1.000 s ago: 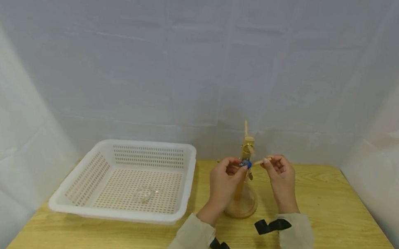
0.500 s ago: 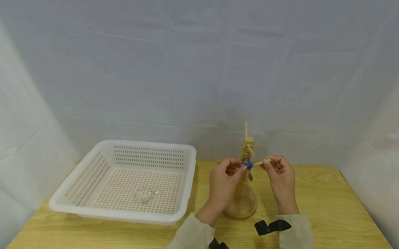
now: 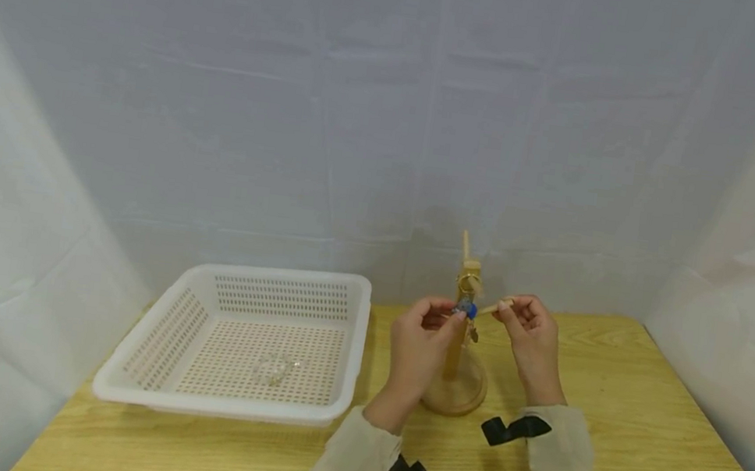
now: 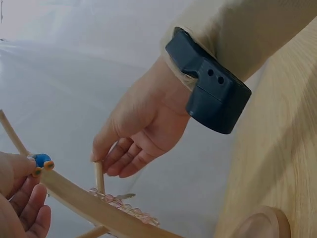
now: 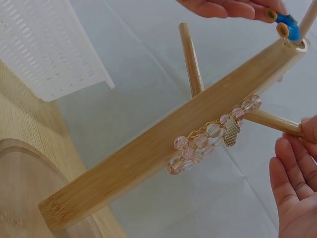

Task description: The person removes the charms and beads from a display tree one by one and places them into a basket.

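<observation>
My left hand (image 3: 416, 350) pinches a small blue thing with orange round bits (image 5: 293, 30) near the top of a wooden jewelry stand (image 5: 148, 144). In the left wrist view the blue thing (image 4: 42, 160) sits right at the post's upper end. Thumb and fingers of my right hand (image 3: 533, 353) pinch the tip of a side peg (image 5: 272, 122). From that peg hangs a pink and clear bead bracelet (image 5: 187, 152) with a gold charm (image 5: 231, 132), lying along the post. A gold ring-shaped piece (image 3: 467, 282) hangs higher on the stand.
Left of the stand, a white slotted basket (image 3: 222, 406) holds a clear bead bracelet (image 3: 274, 380). The stand's round base (image 3: 452, 402) rests on the wooden table (image 3: 216, 455), and another peg (image 5: 190, 59) juts from the post. White cloth (image 3: 360, 147) hangs behind and at both sides.
My left hand has shifted slightly left, and the blue thing it pinches has turned a little. The right hand stays on the peg tip.
</observation>
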A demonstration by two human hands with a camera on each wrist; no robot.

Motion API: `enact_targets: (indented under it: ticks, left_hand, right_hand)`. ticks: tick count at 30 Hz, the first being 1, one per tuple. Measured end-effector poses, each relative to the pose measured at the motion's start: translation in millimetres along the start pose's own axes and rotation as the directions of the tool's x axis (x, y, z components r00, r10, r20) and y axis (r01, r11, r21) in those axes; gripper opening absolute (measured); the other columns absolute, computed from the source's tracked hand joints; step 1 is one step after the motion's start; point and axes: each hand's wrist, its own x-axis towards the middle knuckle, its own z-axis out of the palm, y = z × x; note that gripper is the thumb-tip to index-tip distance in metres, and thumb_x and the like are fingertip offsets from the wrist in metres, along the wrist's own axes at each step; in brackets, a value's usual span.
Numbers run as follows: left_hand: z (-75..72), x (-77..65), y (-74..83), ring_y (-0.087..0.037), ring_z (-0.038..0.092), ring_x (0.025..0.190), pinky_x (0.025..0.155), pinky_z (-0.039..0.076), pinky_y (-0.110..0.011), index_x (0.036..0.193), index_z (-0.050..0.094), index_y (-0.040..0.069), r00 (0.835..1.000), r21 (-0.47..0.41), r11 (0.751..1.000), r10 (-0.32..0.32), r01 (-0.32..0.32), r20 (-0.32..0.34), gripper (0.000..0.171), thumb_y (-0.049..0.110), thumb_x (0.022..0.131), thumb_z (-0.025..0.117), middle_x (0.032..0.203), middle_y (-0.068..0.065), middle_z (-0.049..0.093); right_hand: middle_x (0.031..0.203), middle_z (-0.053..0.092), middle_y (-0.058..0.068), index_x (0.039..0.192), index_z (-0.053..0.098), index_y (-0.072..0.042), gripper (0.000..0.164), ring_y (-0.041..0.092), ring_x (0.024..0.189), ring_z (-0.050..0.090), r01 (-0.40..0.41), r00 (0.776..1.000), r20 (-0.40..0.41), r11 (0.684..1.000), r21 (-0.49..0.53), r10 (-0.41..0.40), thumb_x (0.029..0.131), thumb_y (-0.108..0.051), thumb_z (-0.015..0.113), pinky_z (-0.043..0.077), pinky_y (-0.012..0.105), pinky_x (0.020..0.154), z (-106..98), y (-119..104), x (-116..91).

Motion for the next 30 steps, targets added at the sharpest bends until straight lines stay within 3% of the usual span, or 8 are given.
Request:
enact_targets:
  ticks: [9,17,24,30]
  left_hand:
    - [-8.7,-0.3,13.1,-0.014,0.063,0.072,0.069,0.054,-0.025,0.092,0.069,0.002,1.0,-0.027,1.0,0.01,-0.01,-0.001,0.016,0.014,0.081,0.074,0.084,-0.008,0.07]
    - [-15.1,0.7,24.4,-0.018,0.063,0.075,0.073,0.053,-0.027,0.092,0.069,0.003,0.999,-0.063,0.997,0.038,-0.036,0.019,0.018,0.017,0.082,0.074,0.086,-0.008,0.07]
    - [-21.0,3.3,37.0,-0.016,0.063,0.075,0.072,0.053,-0.028,0.092,0.069,0.003,0.994,-0.042,0.994,0.1,-0.099,0.031,0.016,0.015,0.082,0.073,0.086,-0.007,0.071]
    - [-26.8,6.4,46.5,-0.017,0.063,0.073,0.069,0.054,-0.028,0.092,0.068,0.001,0.989,-0.051,0.988,0.144,-0.142,0.037,0.015,0.013,0.083,0.072,0.085,-0.009,0.07]
  right_hand:
    - [0.087,0.06,0.002,0.095,0.053,0.0,0.011,0.013,0.08,0.064,0.026,0.999,0.02,1.0,-0.015,-0.025,0.091,-0.007,0.061,0.053,0.023,0.078,-2,8,1]
    - [0.086,0.061,0.003,0.093,0.054,-0.001,0.012,0.01,0.077,0.064,0.035,0.999,0.004,0.999,-0.011,-0.035,0.09,-0.009,0.063,0.053,0.022,0.076,-2,7,1]
    - [0.084,0.062,0.003,0.09,0.055,-0.005,0.009,0.01,0.075,0.064,0.049,0.999,-0.007,0.999,0.013,-0.049,0.089,-0.007,0.064,0.054,0.022,0.074,-2,8,2]
    - [0.083,0.061,-0.001,0.091,0.054,-0.001,0.007,0.008,0.074,0.063,0.054,0.999,-0.005,0.998,0.036,-0.054,0.09,-0.002,0.061,0.054,0.022,0.074,-1,9,3]
